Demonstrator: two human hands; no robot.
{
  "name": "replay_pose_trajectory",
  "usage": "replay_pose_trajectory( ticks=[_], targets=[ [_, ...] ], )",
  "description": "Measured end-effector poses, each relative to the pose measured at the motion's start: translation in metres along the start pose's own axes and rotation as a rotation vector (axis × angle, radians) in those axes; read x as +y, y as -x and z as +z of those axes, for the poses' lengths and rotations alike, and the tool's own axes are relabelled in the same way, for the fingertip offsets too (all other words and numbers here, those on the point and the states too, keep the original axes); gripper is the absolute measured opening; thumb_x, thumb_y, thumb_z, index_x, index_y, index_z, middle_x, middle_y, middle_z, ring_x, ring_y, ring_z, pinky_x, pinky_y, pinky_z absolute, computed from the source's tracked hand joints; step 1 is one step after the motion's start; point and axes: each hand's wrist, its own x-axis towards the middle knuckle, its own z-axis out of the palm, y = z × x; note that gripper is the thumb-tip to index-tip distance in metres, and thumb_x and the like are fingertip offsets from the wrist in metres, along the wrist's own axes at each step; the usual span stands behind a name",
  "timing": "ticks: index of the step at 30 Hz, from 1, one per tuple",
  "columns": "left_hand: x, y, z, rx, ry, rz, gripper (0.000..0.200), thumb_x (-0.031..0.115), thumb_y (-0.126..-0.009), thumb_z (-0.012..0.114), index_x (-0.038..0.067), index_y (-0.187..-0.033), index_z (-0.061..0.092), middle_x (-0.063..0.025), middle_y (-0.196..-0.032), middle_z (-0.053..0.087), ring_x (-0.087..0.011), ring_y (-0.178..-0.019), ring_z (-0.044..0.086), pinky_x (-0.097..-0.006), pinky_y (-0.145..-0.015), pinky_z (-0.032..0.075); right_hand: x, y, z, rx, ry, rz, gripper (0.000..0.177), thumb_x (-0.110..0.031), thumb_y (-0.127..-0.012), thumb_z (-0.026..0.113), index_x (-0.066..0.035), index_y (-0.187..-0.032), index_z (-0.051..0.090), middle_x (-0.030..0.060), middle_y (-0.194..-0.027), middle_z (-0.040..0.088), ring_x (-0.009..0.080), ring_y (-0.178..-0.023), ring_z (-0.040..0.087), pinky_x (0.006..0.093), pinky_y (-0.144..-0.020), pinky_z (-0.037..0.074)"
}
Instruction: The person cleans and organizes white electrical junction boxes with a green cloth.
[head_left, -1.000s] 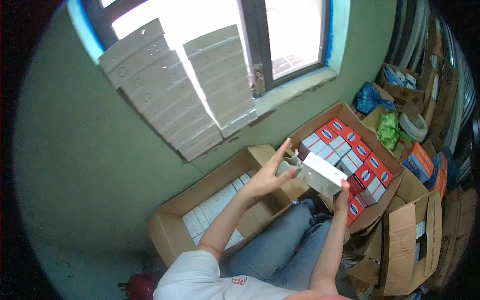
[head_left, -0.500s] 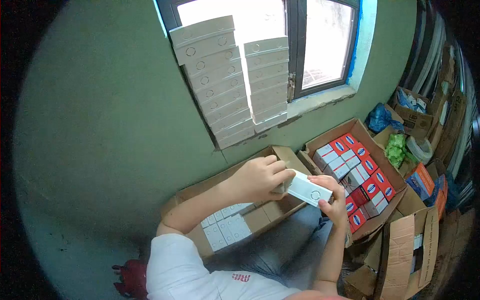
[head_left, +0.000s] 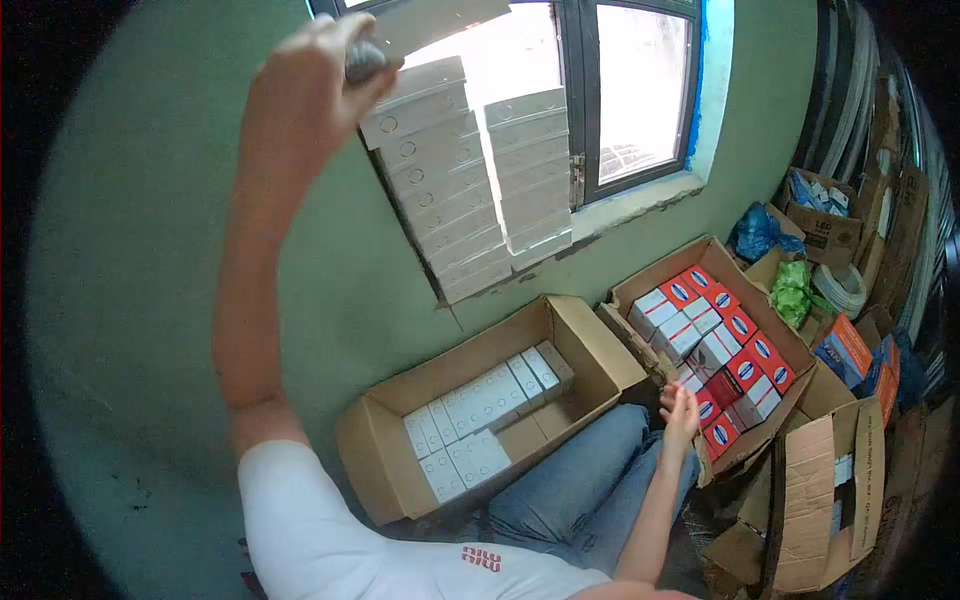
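Observation:
My left hand (head_left: 325,75) is raised at the upper left beside the window, fingers and thumb closed around the end of a white plastic electrical mounting box (head_left: 440,25). A rounded grey patch shows between thumb and fingers. The held box reaches right, overlapping the top of the left stack of white boxes (head_left: 430,180). A second, lower stack (head_left: 527,170) stands beside it against the window. At the near edge of a carton of red-and-white packs, my right hand (head_left: 682,410) is empty, its fingers loosely apart.
An open cardboard carton (head_left: 385,480) by my legs holds rows of white boxes (head_left: 485,405). To its right stands the carton of red-and-white packs (head_left: 740,375). Further right are an open carton (head_left: 805,500), a green bag (head_left: 790,295), a blue bag (head_left: 765,235) and a coil (head_left: 842,290).
My left hand has risen from above the carton to the top of the left stack, taking the white mounting box along. My right hand has let go of the box and dropped slightly.

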Motion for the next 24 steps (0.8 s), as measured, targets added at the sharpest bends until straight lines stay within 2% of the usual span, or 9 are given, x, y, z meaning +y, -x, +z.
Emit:
replay_pose_trajectory(
  ticks=[3,6,9,12,15,18,24],
  targets=[
    [-0.038,-0.029,0.032,0.072,-0.052,0.08,0.047,0.035,-0.082,0.072,0.003,-0.115,0.062,-0.0155,-0.09,0.065,-0.0283,-0.078,0.066,-0.0416,-0.072,0.052,0.046,0.02,-0.007,-0.018,0.012,-0.049,0.027,-0.027,-0.099,0.052,-0.006,-0.111,0.061,0.005,-0.1,0.066,0.0104,-0.082,0.061,0.0232,-0.071,0.046],
    [-0.033,-0.042,0.043,-0.142,-0.087,-0.034,0.04,0.031,-0.082,0.071,0.002,-0.108,0.064,-0.0175,-0.091,0.065,-0.0316,-0.086,0.067,-0.0422,-0.076,0.053,0.049,0.019,-0.01,-0.1,0.011,-0.058,0.024,-0.022,-0.099,0.051,-0.004,-0.111,0.061,0.0058,-0.098,0.066,0.0113,-0.082,0.061,0.0248,-0.074,0.047],
    [-0.027,-0.045,0.052,-0.211,-0.106,-0.003,0.027,0.023,-0.082,0.069,-0.001,-0.094,0.067,-0.0186,-0.091,0.068,-0.0338,-0.087,0.068,-0.0425,-0.077,0.056,0.046,0.018,-0.017,-0.119,-0.044,0.019,0.025,-0.022,-0.098,0.052,-0.004,-0.114,0.059,0.0069,-0.098,0.066,0.0124,-0.084,0.061,0.026,-0.077,0.047],
    [-0.025,-0.042,0.06,-0.18,-0.104,-0.001,0.023,0.022,-0.081,0.07,0.0,-0.088,0.068,-0.0183,-0.087,0.068,-0.0338,-0.086,0.068,-0.042,-0.077,0.056,0.045,0.015,-0.02,-0.059,-0.162,0.09,0.025,-0.024,-0.099,0.051,-0.004,-0.111,0.061,0.0068,-0.097,0.066,0.0118,-0.08,0.062,0.0256,-0.075,0.049],
    [-0.026,-0.039,0.07,-0.211,-0.175,0.004,0.021,0.02,-0.081,0.069,0.0,-0.088,0.068,-0.0189,-0.089,0.068,-0.0343,-0.088,0.068,-0.0416,-0.077,0.056,0.046,0.014,-0.023,-0.091,-0.24,0.126,0.025,-0.024,-0.099,0.05,-0.004,-0.112,0.06,0.0069,-0.098,0.066,0.0116,-0.081,0.063,0.0258,-0.076,0.05],
    [-0.028,-0.036,0.073,-0.243,-0.192,-0.035,0.02,0.02,-0.081,0.07,0.0,-0.087,0.069,-0.0192,-0.092,0.068,-0.0345,-0.089,0.068,-0.0414,-0.077,0.057,0.049,0.013,-0.024,-0.112,-0.197,0.114,0.026,-0.024,-0.099,0.05,-0.004,-0.114,0.059,0.0069,-0.099,0.066,0.0116,-0.082,0.063,0.0256,-0.077,0.049],
    [-0.039,-0.038,0.076,-0.338,-0.153,-0.057,0.025,0.02,-0.08,0.072,0.002,-0.096,0.067,-0.0201,-0.096,0.068,-0.0337,-0.095,0.067,-0.0437,-0.081,0.055,0.048,0.014,-0.024,-0.119,-0.149,0.119,0.027,-0.025,-0.1,0.05,-0.004,-0.114,0.059,0.0068,-0.099,0.066,0.0132,-0.085,0.063,0.0263,-0.078,0.048]
  ],
)
